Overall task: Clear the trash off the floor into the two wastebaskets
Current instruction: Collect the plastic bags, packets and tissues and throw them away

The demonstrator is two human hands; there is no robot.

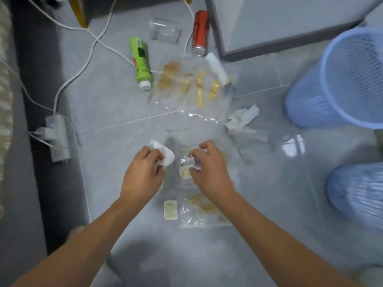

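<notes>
Tiled floor [116,104] bears green bottle [141,63], red can [200,32], wrappers [199,212].

Both forearms extended forward, palms down; left hand [143,172] fingers curled closed, right hand [209,172] fingertips pinched together.

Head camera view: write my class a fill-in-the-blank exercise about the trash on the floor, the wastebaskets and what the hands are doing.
1. The left hand is closed on a crumpled white ____.
2. The two wastebaskets at the right are both coloured ____.
3. The bottle lying on the floor with a white cap is coloured ____.
4. The red can is lying on its ____, not upright.

Missing words: tissue; blue; green; side
</notes>
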